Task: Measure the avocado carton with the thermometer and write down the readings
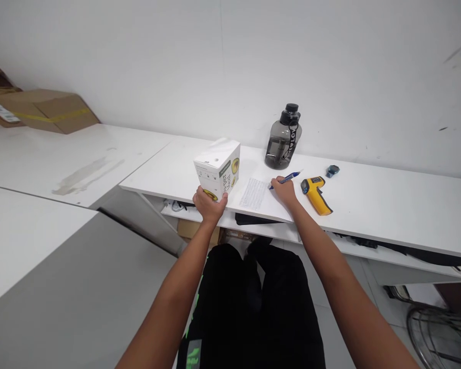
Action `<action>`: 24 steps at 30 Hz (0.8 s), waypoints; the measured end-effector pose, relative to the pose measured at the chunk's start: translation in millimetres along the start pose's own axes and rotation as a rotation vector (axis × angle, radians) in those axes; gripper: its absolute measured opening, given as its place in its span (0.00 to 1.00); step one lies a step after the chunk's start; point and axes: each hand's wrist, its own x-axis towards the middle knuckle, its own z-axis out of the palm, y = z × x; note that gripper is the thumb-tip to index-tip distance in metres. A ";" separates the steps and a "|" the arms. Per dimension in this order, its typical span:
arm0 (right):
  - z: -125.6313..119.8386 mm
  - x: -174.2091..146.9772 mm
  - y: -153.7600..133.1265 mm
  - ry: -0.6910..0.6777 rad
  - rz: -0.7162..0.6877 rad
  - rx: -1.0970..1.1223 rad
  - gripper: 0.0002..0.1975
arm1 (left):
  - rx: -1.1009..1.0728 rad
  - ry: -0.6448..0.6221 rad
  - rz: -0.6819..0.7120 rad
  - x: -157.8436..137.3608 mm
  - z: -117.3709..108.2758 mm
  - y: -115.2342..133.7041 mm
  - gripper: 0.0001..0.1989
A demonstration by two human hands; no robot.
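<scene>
My left hand (pixel 210 204) grips the lower front of a white carton (pixel 211 177) printed with avocado pictures and green lettering. The carton leans a little at the front edge of the white desk. To its right, a sheet of paper (pixel 254 195) covered in handwriting lies flat. My right hand (pixel 285 190) rests on the right part of that paper, fingers closed round a blue pen (pixel 291 177). The pen slants, with its tip down at the sheet. Just right of this hand lies a yellow and black infrared thermometer (pixel 317 196).
Behind the paper a large grey water bottle (pixel 283 138) stands against the wall. A small dark watch-like object (pixel 332 170) sits beyond the thermometer. Far left, a cardboard box (pixel 57 110) rests on the adjoining table. Below the desktop runs a shelf (pixel 230 221) holding cables and dark items.
</scene>
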 end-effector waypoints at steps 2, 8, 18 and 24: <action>-0.3 -0.2 0.6 0.019 0.006 0.008 0.15 | 0.002 -0.001 0.000 0.0 0.0 -0.4 0.43; -2.6 -1.0 -0.8 0.111 0.002 0.022 0.18 | 0.000 0.005 0.004 0.3 0.9 -2.0 0.44; -3.8 -2.8 0.2 0.087 0.035 0.015 0.27 | 0.012 0.024 0.005 0.3 0.3 -1.8 0.45; -4.1 -4.5 -0.5 0.056 -0.008 0.020 0.27 | 0.024 0.025 0.023 0.1 2.0 -4.6 0.44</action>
